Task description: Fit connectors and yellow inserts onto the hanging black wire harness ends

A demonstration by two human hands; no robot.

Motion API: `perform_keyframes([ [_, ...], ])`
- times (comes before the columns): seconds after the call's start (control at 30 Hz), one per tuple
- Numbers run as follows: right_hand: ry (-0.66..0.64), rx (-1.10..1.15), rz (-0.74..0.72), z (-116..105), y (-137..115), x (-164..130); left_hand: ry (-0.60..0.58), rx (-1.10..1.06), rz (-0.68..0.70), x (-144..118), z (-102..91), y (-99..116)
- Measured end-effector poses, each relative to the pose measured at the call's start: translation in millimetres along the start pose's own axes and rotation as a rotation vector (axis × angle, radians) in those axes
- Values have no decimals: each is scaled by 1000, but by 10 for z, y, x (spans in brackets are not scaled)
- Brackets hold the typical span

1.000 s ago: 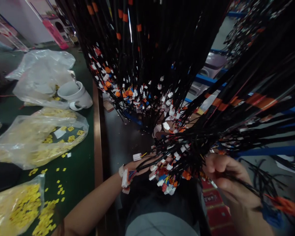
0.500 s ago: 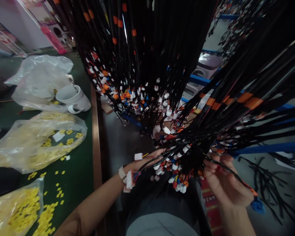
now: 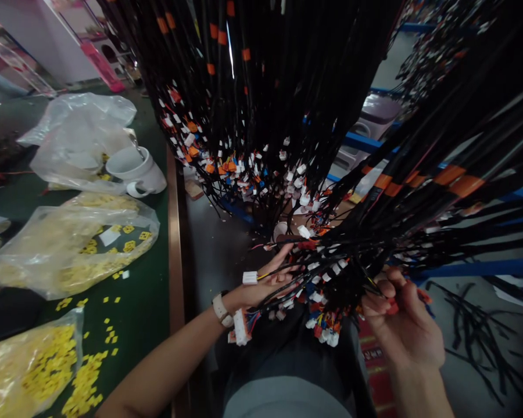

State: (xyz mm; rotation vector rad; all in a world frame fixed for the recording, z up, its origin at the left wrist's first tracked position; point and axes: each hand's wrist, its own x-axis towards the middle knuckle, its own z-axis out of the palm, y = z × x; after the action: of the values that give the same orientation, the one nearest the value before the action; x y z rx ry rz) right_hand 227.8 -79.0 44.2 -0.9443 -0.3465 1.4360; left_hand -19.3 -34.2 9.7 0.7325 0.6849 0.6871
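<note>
Many black wire harnesses (image 3: 287, 104) hang in front of me, their ends tipped with white, orange and blue connectors (image 3: 261, 168). My left hand (image 3: 265, 278) reaches into the lower bundle (image 3: 331, 273) from the left, fingers spread among the wires, a white connector (image 3: 250, 277) lying over it. A pale wristband (image 3: 220, 307) sits on that wrist. My right hand (image 3: 401, 325) pinches a few black wires with an orange tip on the right side of the same bundle.
A green-topped table (image 3: 143, 302) lies to the left with clear bags of yellow parts (image 3: 70, 244), loose yellow pieces (image 3: 87, 377) and a white mug (image 3: 135, 168). Blue rack bars (image 3: 475, 267) run on the right. Loose black wires (image 3: 470, 319) lie on the floor.
My right hand has drawn its wire up toward the bundle, the orange and blue end now near the fingers. My left hand has opened and pushed further into the connectors.
</note>
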Motion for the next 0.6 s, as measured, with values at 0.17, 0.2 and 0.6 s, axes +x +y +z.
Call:
perform_keyframes([
  [0.17, 102, -127, -75, 95, -29, -26, 17, 308, 141, -13, 58, -16],
  [0.2, 121, -141, -96, 112, -30, -30, 16, 336, 154, -16, 66, -28],
  [0.6, 153, -149, -132, 99, -4, -4, -11, 185, 87, -16, 42, -92],
])
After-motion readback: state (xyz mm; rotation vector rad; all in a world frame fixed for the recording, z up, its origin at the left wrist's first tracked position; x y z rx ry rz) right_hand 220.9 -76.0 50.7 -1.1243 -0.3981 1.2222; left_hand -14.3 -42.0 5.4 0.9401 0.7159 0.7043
